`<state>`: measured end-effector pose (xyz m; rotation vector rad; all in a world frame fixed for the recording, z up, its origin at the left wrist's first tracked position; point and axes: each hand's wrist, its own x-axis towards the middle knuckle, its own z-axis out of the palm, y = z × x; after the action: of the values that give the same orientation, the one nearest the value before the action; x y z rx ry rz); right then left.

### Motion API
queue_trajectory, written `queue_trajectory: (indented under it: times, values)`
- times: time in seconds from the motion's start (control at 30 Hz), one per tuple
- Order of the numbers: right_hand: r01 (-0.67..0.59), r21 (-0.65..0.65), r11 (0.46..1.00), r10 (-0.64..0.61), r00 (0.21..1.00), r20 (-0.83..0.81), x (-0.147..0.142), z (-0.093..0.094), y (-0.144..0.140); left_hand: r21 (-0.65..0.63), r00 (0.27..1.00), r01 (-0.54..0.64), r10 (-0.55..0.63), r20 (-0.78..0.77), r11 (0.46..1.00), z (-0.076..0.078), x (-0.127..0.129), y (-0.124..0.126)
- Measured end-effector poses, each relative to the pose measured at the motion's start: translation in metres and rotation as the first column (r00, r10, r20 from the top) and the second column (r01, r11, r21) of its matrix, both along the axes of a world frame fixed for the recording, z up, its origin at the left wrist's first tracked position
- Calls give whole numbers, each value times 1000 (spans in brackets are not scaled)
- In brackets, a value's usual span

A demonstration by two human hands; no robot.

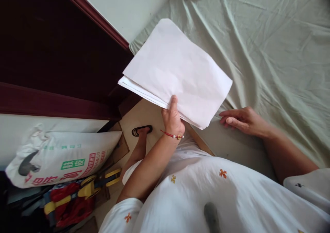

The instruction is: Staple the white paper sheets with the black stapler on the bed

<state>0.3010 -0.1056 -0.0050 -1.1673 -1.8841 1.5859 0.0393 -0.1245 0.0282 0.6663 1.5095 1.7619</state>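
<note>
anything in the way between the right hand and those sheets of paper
Nothing visible stands between the right hand and the sheets of paper; only a narrow open gap shows. The left hand grips them at the near edge, clear of that gap.

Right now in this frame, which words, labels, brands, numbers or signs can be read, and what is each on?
"皮", beside a blurred character: green box on the white sack.
Probably "得利", unclear: large pink characters on the sack.
Red box and small red and green lines on the sack: too small or blurred.
Pale mark on the sandal: too small to read.
Paper stack: no writing visible on top.
</note>
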Motion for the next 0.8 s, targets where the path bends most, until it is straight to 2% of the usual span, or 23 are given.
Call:
queue_trajectory:
  times: [0.03, 0.1, 0.17, 0.27, 0.33, 0.47, 0.53, 0.63, 0.73, 0.8]
  values:
    - [-33, -71, 997, 28, 996, -80, 0, -2, 0, 2, 1000, 20, -20, 11, 1000, 0, 6, 1]
    - [-48, -133, 990, 21, 980, -199, 0, -4, 2, 8, 997, 54, -54, 46, 999, 1, 17, 1]
    - [7, -183, 983, -61, 955, -290, -2, -5, 3, 16, 993, 74, -75, 93, 997, 0, 25, -1]
    - [167, -274, 947, -268, 882, -389, -8, -6, 4, 8, 977, 121, -121, 178, 993, -2, 33, -8]
    - [278, -350, 895, -417, 801, -430, -11, -6, 5, -22, 951, 190, -179, 251, 981, -3, 37, -14]
    - [406, -530, 744, -659, 578, -482, -12, -4, 8, -84, 889, 343, -294, 350, 936, -8, 35, -23]
    - [471, -534, 702, -711, 491, -503, -10, -3, 10, -86, 890, 357, -310, 335, 930, -10, 21, -21]
    - [556, -458, 694, -710, 425, -561, -8, -5, 11, -34, 924, 306, -289, 249, 951, -9, -22, -12]
    - [584, -355, 729, -651, 433, -624, -7, -9, 10, 18, 943, 327, -328, 57, 945, -1, -72, -1]
    - [595, -279, 754, -608, 470, -640, -5, -13, 8, -41, 917, 385, -388, -98, 922, 2, -96, 2]
